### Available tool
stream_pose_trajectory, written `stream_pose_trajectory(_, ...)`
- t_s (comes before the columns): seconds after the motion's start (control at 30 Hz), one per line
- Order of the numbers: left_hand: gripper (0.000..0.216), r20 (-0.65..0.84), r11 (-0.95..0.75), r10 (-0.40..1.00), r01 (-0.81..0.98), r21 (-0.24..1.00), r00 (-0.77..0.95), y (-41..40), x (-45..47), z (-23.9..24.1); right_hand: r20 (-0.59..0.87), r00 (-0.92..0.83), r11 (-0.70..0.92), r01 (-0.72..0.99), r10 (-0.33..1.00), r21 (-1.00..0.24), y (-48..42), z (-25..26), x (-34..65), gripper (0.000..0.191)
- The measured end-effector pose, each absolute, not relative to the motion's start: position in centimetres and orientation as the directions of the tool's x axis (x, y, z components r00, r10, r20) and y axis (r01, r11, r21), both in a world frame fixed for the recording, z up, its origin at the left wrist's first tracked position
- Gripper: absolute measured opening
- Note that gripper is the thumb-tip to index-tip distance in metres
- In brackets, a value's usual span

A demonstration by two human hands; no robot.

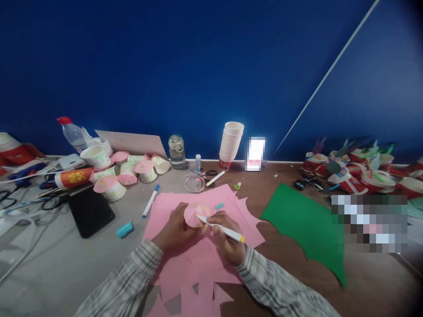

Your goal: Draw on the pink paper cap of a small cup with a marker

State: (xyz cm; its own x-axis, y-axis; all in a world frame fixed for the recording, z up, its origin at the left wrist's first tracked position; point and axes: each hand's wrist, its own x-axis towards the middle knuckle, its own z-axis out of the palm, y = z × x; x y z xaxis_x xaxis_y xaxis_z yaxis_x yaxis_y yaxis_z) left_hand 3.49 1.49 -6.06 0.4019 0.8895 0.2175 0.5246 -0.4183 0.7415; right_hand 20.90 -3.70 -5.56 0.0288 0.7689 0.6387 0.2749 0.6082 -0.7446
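Note:
My left hand is closed around a paper cup topped with a round pink paper disc; most of the cup is hidden by the disc and my fingers. In my right hand is a white marker with a yellow end, pinched like a pen. Its tip rests on or just over the disc; which one I cannot tell. Both hands are above stacked pink paper sheets with cut-out edges. A small teal cap-like piece lies on the pink sheets just beyond my right hand.
Decorated cups lie at the left, near a black tablet-like slab. A blue-capped marker, scissors, a glass jar and stacked cups stand or lie around. Green paper is at the right.

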Motion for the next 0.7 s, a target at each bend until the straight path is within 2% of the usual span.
stream_pose_trajectory(0.33, 0.044, 0.215, -0.413, 0.893, 0.532, 0.739, 0.396, 1.5, 3.48, -6.09, 0.637, 0.044, 0.606, 0.263, 0.77, -0.751, -3.85, -5.63, 20.81, 0.017)
stream_pose_trajectory(0.7, 0.047, 0.219, -0.407, 0.897, 0.524, 0.748, 0.384, 1.59, 3.52, -6.4, 0.582, 0.097, 0.533, 0.302, 0.807, -0.79, -3.83, -5.81, 21.21, 0.02)
